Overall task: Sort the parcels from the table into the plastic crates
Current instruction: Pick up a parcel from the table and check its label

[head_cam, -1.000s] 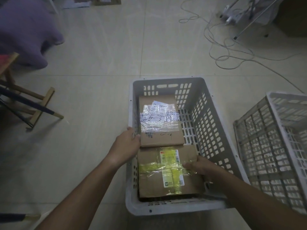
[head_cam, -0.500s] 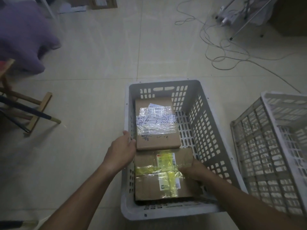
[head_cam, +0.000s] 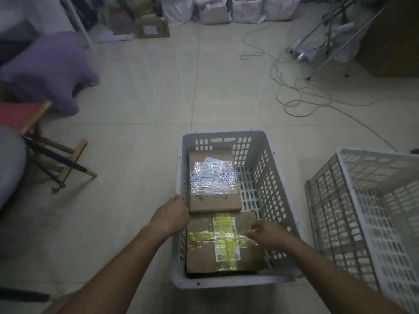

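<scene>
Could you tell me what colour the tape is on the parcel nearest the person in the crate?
Yellow, across the near parcel; the head view shows it.

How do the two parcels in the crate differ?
The far parcel is banded in clear tape over a white label; the near parcel is crossed with yellow tape. The far one looks smaller and no hand reaches it; the right hand is over the near one. Both are brown cardboard, lying flat.

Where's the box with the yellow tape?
The yellow-taped box lies in the near end of the middle crate, just behind it a clear-taped box, the right hand over its right edge.
</scene>
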